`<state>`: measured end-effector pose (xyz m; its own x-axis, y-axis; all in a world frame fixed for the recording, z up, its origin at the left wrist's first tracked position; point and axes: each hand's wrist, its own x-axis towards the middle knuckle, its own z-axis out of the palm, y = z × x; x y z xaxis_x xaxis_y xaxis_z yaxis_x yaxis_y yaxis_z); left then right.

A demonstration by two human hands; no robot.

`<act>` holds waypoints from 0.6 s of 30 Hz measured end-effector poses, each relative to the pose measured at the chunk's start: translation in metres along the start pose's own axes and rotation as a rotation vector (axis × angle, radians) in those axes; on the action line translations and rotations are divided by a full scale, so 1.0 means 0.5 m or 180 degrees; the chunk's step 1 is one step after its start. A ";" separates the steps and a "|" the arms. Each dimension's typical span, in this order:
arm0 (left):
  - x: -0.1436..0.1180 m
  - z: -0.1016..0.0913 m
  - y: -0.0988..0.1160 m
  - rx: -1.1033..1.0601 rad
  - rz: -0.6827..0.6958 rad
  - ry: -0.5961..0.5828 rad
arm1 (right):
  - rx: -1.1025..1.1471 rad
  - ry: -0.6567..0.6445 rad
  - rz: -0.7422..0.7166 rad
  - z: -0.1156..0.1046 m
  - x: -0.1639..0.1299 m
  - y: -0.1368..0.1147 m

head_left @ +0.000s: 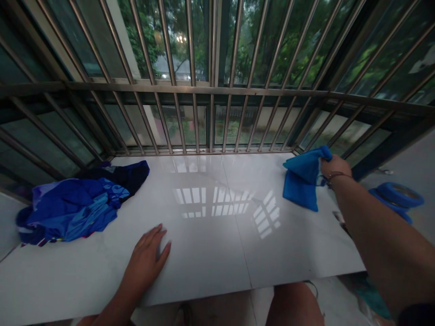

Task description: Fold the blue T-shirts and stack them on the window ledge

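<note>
Over the right end of a glossy white window ledge (pixel 200 244), my right hand (pixel 335 166) grips a bright blue piece of cloth (pixel 301 188) by its upper right corner. The cloth hangs folded, its lower part resting on the ledge. My left hand (pixel 147 253) lies flat on the ledge at the front left, fingers stretched out and holding nothing. Beyond that hand, to the left, is a crumpled pile of clothes (pixel 78 203) in blue and dark navy.
Metal window bars (pixel 210 90) rise along the back and both sides of the ledge. Blue rolls (pixel 397 197), perhaps tape, sit at the far right behind my forearm. A small dark object (pixel 340 219) lies partly hidden by that arm. My knee (pixel 295 305) is below the front edge.
</note>
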<state>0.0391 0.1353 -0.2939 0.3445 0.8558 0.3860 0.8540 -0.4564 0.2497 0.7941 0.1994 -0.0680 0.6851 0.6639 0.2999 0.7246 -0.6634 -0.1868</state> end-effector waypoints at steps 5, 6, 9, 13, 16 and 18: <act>0.001 -0.002 -0.001 0.0038 -0.0007 -0.0057 | -0.0189 0.0747 0.0267 -0.074 0.019 -0.025; 0.001 -0.002 -0.001 0.0033 0.0001 -0.0053 | -0.0338 0.0783 0.0026 -0.077 0.007 -0.022; 0.001 -0.001 -0.003 0.0022 0.0029 -0.0003 | -0.0719 0.0332 -0.0764 -0.045 -0.066 0.001; 0.001 0.004 -0.004 0.0048 0.0072 0.0013 | -0.0833 -0.0656 -0.1135 0.066 -0.200 0.061; 0.000 0.006 -0.004 0.0055 0.0082 0.0028 | -0.0811 -0.0922 -0.1172 0.139 -0.271 0.104; 0.000 0.006 -0.004 0.0057 0.0078 0.0042 | -0.0702 -0.0868 -0.1148 0.166 -0.286 0.122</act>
<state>0.0387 0.1372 -0.2972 0.3604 0.8410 0.4034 0.8523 -0.4727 0.2240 0.7465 0.0926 -0.1998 0.4099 0.9109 0.0480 0.9060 -0.4126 0.0946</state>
